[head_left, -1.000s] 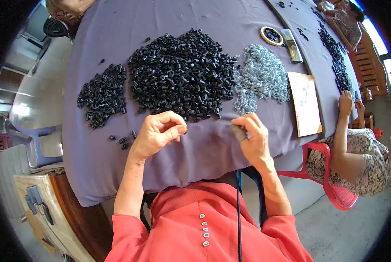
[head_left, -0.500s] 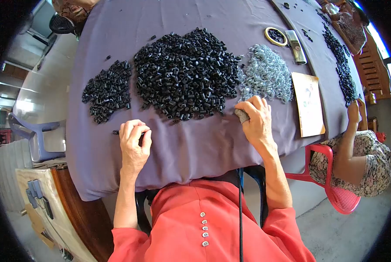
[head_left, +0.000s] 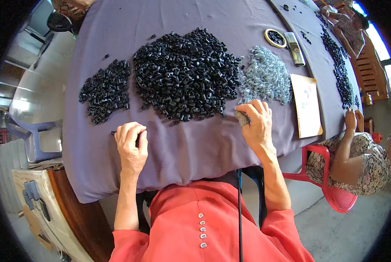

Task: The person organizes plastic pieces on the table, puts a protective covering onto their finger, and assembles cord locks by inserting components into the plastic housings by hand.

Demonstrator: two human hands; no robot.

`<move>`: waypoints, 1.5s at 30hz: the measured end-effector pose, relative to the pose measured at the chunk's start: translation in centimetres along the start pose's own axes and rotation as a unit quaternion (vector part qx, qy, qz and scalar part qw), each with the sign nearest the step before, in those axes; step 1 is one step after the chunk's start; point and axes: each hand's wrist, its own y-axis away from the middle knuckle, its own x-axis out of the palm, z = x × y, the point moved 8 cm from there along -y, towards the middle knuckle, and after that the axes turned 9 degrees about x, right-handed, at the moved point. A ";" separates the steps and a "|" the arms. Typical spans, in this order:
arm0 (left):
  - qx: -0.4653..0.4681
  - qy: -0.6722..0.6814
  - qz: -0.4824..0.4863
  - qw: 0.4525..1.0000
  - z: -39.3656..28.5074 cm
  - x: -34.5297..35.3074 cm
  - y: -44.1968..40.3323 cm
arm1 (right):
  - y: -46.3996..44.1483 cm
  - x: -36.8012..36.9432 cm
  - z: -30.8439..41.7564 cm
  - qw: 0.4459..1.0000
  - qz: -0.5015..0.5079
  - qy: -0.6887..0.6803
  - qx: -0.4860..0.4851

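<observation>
My left hand [head_left: 132,146] is over the near left part of the purple cloth, its fingers curled; a dark bit shows between thumb and fingers, too small to name. A black piece peeks out just left of its fingertips. My right hand [head_left: 257,126] rests close below the pile of clear, shiny pieces [head_left: 265,74], fingers bent, with a grey wrap [head_left: 242,118] at the thumb side. Between and beyond both hands lies a large heap of small black tubes [head_left: 184,74]. A smaller heap of black pieces [head_left: 106,91] is farther left.
Right of the clear pile lie a booklet [head_left: 306,106], a clear-lidded case [head_left: 294,49] and a yellow ring [head_left: 275,38] around black bits. Another person [head_left: 350,161] sits at the right on a pink chair [head_left: 339,197], near a long row of black pieces [head_left: 337,65].
My left hand has moved left and down from near the large heap to the loose black pieces. My right hand has shifted slightly up and right, to the clear pile's edge.
</observation>
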 end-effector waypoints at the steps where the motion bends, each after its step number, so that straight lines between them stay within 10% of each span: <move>1: -0.002 0.000 -0.001 1.000 0.1 0.0 0.1 | -0.2 0.2 0.1 1.000 0.001 0.013 0.001; 23: 0.046 -0.064 -0.052 0.996 -1.6 -1.3 -0.3 | -1.3 0.9 -0.2 0.991 0.034 -0.131 0.014; 33: -0.086 0.430 0.078 0.895 -9.7 7.9 -3.3 | 1.9 2.3 0.7 0.837 0.255 -0.445 0.192; 45: -0.277 0.596 0.152 0.739 -11.0 12.6 -2.0 | 3.5 3.6 -1.1 0.703 0.268 -0.610 0.249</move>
